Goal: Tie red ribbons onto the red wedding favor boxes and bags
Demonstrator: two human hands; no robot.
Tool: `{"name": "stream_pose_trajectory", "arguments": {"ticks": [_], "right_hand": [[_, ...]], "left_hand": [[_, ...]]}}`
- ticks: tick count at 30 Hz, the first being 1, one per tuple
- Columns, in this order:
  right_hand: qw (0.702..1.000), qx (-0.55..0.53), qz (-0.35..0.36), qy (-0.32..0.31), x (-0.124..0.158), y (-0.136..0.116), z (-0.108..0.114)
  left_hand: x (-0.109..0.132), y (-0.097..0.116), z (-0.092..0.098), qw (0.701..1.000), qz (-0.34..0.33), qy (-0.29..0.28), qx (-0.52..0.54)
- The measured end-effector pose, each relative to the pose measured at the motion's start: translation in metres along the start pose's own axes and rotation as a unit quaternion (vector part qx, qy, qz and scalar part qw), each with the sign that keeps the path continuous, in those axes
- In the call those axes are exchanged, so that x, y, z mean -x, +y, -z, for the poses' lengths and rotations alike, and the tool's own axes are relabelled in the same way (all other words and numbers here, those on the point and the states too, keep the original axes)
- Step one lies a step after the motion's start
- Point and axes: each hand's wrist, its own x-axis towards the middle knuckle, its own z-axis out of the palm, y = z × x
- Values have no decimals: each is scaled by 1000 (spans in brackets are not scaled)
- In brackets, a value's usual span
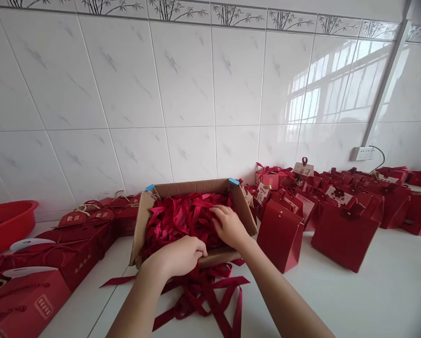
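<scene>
A cardboard box point(192, 188) full of tangled dark red satin ribbons point(177, 213) stands before me. My right hand point(229, 226) reaches into its right side, the bent fingers closed on a ribbon strand at the top of the heap. At the front rim is my left hand point(180, 256), its fingers curled inward; what they hold, if anything, is hidden under them. More loose ribbons point(210, 293) spill over the white tabletop point(260, 310) between my forearms. Blue clips point(233, 181) sit on the box's back corners.
Red paper gift bags point(346, 237) crowd the right side, one bag point(280, 234) close beside the box. Red gift boxes point(30, 295) with cords line the left, near a red plastic basin point(11, 225). Behind runs a tiled wall point(189, 89) with a power socket point(363, 153).
</scene>
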Motion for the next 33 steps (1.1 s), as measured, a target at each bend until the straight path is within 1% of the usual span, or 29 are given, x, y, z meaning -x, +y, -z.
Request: {"name": "stream_pose_trajectory", "arguments": {"ticks": [2, 3, 6, 8, 10, 12, 14, 17, 20, 23, 25, 27, 30, 33], "right_hand": [[999, -5, 22, -29, 2, 1, -3], [998, -6, 29, -49, 3, 2, -5], [995, 1, 40, -92, 5, 3, -9], [994, 7, 44, -104, 5, 2, -10], [993, 14, 49, -110, 5, -1, -9], [992, 19, 49, -111, 5, -3, -9], [993, 24, 39, -105, 6, -4, -9], [995, 33, 6, -98, 7, -4, -10], [994, 41, -16, -97, 8, -4, -12], [994, 38, -9, -105, 8, -4, -13], [993, 36, 2, -112, 9, -5, -13], [993, 36, 12, -110, 9, -5, -14], [994, 39, 21, -101, 9, -4, -14], [995, 44, 22, -90, 9, -4, -15]], "left_hand": [[-4, -1, -1, 1000, -2, 21, -8], [-7, -2, -1, 999, -1, 41, -14], [-22, -7, -4, 992, -3, 123, -35], [-34, -9, -9, 985, -24, 163, -47], [-45, -11, -16, 981, -53, 174, -62], [-53, -14, -24, 979, -57, 177, -85], [-57, -19, -31, 974, -24, 193, -115], [-58, -27, -33, 962, 54, 220, -154], [-55, -31, -29, 949, 110, 236, -178], [-51, -31, -22, 936, 146, 258, -190], [-49, -28, -18, 929, 154, 276, -192], [-49, -24, -17, 930, 133, 288, -185], [-54, -19, -19, 945, 51, 284, -157], [-62, -18, -28, 952, -25, 274, -137]]}}
